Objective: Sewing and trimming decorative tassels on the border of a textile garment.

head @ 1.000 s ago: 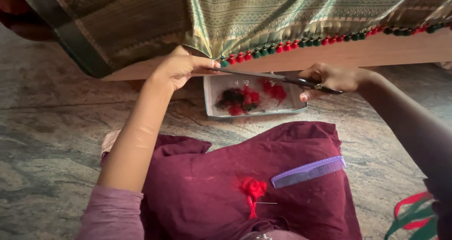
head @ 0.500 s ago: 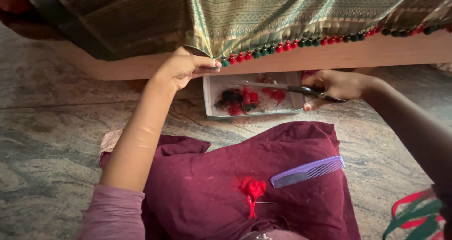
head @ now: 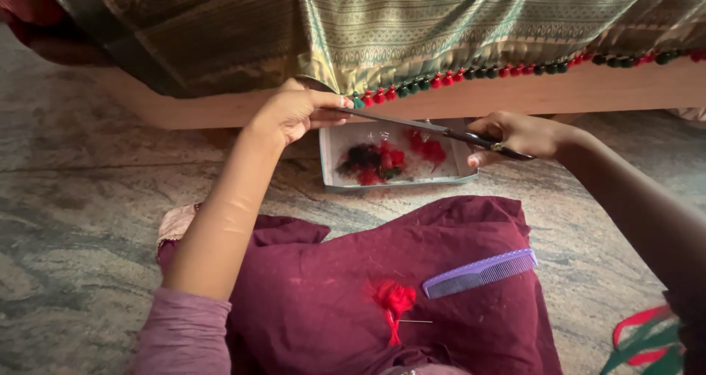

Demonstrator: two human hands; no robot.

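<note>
Steel scissors (head: 434,129) above shallow scrap tray (head: 401,184)

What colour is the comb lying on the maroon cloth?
Light purple; the comb shows clearly in the head view, on the maroon cloth.

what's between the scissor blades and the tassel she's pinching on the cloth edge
Nothing visible. The right hand holds the scissors, whose tips reach the tassel fringe where the left hand pinches it. The tray of clippings lies below, clear of the blades.
</note>
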